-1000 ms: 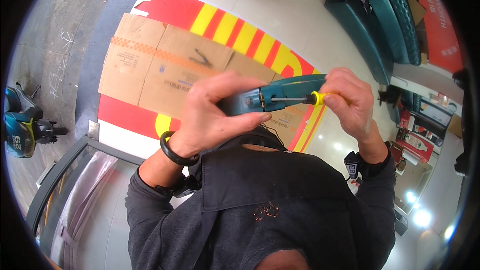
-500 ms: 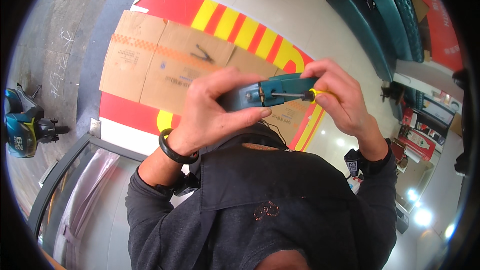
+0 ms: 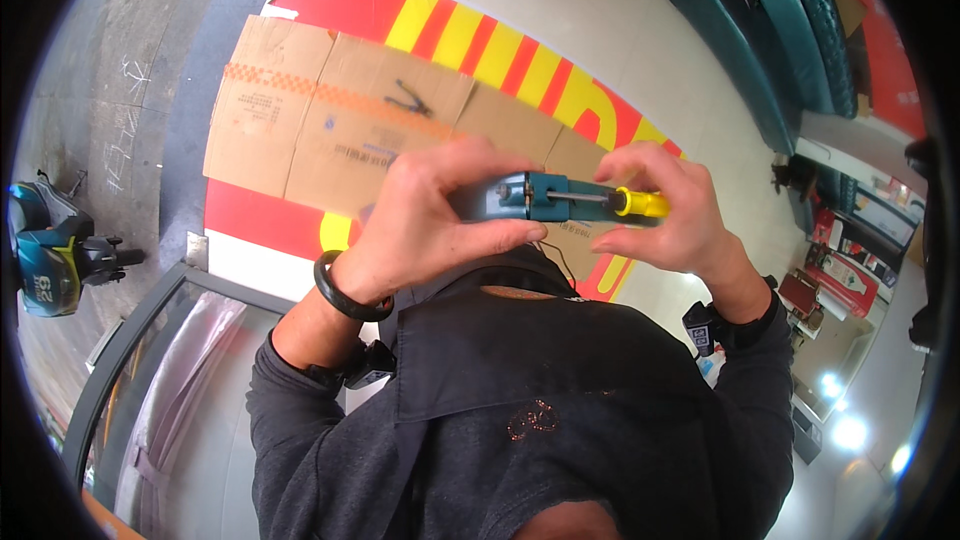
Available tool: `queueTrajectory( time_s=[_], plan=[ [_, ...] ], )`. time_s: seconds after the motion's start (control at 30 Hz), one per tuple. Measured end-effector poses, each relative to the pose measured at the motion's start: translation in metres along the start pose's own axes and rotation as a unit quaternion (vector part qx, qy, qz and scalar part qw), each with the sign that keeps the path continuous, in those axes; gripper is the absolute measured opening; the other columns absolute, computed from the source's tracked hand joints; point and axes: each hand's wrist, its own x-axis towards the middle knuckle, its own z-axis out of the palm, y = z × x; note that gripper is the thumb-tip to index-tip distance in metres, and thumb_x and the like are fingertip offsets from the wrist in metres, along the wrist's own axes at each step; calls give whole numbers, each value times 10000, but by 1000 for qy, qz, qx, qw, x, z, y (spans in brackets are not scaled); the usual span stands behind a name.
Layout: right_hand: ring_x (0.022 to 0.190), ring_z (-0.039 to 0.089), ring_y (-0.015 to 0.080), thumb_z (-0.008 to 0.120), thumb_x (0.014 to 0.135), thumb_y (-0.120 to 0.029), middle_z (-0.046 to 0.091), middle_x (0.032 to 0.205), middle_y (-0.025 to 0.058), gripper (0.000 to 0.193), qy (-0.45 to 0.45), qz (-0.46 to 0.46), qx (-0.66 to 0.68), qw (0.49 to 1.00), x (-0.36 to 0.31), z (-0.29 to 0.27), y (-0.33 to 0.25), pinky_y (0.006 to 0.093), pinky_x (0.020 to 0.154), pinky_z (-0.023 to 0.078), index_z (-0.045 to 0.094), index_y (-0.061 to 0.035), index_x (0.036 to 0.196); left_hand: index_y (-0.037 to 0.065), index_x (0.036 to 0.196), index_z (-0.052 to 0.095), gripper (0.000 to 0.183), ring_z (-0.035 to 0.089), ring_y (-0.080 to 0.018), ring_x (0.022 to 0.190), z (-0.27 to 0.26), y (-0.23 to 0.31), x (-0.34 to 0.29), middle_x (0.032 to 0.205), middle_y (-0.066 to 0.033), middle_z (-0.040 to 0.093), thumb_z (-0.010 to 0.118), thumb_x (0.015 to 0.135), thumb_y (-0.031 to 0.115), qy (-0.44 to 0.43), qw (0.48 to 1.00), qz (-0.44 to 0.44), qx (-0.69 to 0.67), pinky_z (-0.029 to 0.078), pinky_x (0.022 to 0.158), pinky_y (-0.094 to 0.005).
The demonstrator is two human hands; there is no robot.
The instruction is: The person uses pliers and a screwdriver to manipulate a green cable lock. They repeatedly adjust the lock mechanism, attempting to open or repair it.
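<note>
My left hand (image 3: 420, 210) is wrapped round a teal tool body (image 3: 545, 183), with the thumb along its near side. The tool's exact kind does not show. Above a cardboard sheet, I hold it at chest height. A screwdriver with a yellow handle (image 3: 645, 204) lies lengthwise along the tool, its metal shaft pointing left to a fitting near my left fingertips. Its handle rests against the palm of my right hand (image 3: 685, 205). That hand's thumb and index finger are spread on either side of the tool's right end; its other fingers are hidden.
Below lie flattened cardboard (image 3: 340, 130) and a red and yellow printed sheet (image 3: 480, 35). A dark, forked hand tool (image 3: 408, 98) is on the cardboard. A teal sofa (image 3: 750, 50) stands at right, a dark-framed glass panel (image 3: 140, 340) at left, and a scooter (image 3: 60, 250) beyond.
My right thumb and index finger have opened from their pinch at the screwdriver handle, which now sits against the palm. The tool has levelled and shifted slightly nearer.
</note>
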Motion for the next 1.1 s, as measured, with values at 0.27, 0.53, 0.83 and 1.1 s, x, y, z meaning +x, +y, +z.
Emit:
queueTrajectory(
  time_s=[0.27, 0.53, 0.83, 1.1],
  plan=[
    [721, 711, 255, 841, 752, -174, 743, 988, 98, 548, -99, -52, -64, 992, -4, 2, 35, 306, 609, 536, 668, -67, 1261, 21, 1185, 593, 594, 595, -101, 854, 9, -21, 6, 918, -9, 616, 927, 717, 172, -20, 992, -111, -59, 477, 752, -250],
    [785, 731, 237, 817, 794, -110, 734, 959, 121, 408, -39, 55, 62, 996, -18, 32, 106, 305, 672, 551, 669, -38, 1168, -3, 1085, 591, 463, 642, -132, 938, 31, -77, 32, 1002, -59, 651, 897, 751, 93, -66, 982, -167, -52, 531, 841, -293],
    [723, 685, 214, 809, 819, -107, 712, 874, 107, 274, 29, 96, 123, 987, -61, 31, 233, 276, 636, 513, 695, -29, 1055, -9, 1091, 623, 425, 668, -131, 919, 117, -139, 100, 997, -70, 683, 881, 767, 87, -32, 982, -185, -25, 546, 795, -266],
    [747, 682, 228, 780, 849, -213, 717, 894, 84, 224, 88, 19, -72, 993, -71, 19, 404, 321, 656, 530, 724, -79, 1020, -3, 1053, 685, 358, 620, -102, 821, 215, -244, 185, 877, -57, 674, 864, 780, 145, 95, 978, -113, 148, 507, 736, -252]
  ],
)
